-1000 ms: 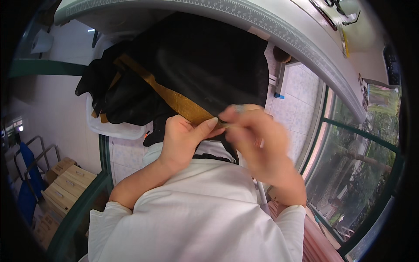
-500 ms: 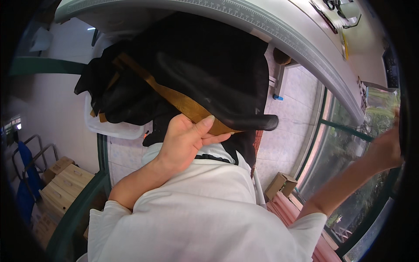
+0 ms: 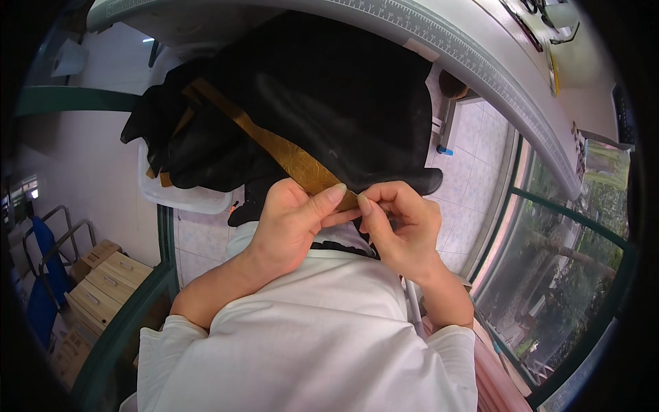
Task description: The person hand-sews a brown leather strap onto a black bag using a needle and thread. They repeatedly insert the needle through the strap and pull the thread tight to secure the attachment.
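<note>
At the bottom of the frame I see the person's white shirt [image 3: 322, 343], and just above it, in the middle, two bare hands meet. The left hand [image 3: 292, 223] is closed around the near end of one golden-brown strip [image 3: 288, 154], with the thumb pressed flat on top of it. The right hand [image 3: 398, 223] has its fingers curled together and pinches the same end, right beside the left thumb; what exactly is between its fingertips is too small to tell. From the hands the strip runs up and to the left across one large black cloth [image 3: 329, 103], which hangs over the edge of the bench [image 3: 480, 75] in the upper part of the frame. I think the strip could slide or twist out of line if one hand loosens its pinch, because the cloth looks heavy and hangs freely, so its weight pulls on it. Further away, at the left, one white plastic tub [image 3: 182, 196] sits under the bunched cloth. At the lower left I count about three cardboard boxes [image 3: 103, 275] on the floor, and one blue object [image 3: 41, 288] stands beside them.
</note>
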### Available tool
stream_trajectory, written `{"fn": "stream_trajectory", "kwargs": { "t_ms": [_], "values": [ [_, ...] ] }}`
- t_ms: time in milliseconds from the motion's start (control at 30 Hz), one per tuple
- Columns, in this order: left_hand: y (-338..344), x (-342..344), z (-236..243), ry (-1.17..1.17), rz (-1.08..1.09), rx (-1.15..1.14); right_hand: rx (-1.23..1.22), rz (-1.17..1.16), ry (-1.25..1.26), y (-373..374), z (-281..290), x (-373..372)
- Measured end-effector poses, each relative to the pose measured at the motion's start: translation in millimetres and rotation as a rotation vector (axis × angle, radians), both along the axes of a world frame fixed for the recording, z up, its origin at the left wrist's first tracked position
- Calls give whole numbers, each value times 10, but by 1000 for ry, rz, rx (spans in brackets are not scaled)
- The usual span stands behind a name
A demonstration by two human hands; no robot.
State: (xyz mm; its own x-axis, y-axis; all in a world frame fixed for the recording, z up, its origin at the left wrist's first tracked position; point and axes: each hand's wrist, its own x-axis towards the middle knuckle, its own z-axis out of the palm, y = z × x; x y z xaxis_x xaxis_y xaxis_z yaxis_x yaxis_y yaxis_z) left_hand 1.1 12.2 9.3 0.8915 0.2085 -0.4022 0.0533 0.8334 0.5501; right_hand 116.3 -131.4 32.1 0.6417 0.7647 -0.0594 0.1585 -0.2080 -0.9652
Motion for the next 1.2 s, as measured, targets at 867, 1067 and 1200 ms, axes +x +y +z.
{"fn": "stream_trajectory", "kwargs": {
  "t_ms": [867,1067,1200],
  "values": [
    [9,5,16,35,-55,153,-12,-23,-2,14,-42,-40],
    [-53,20,25,156,-80,552,-145,235,-734,111,94,103],
    [-53,81,41,108,-2,172,21,124,-157,53,445,208]
  ]
}}
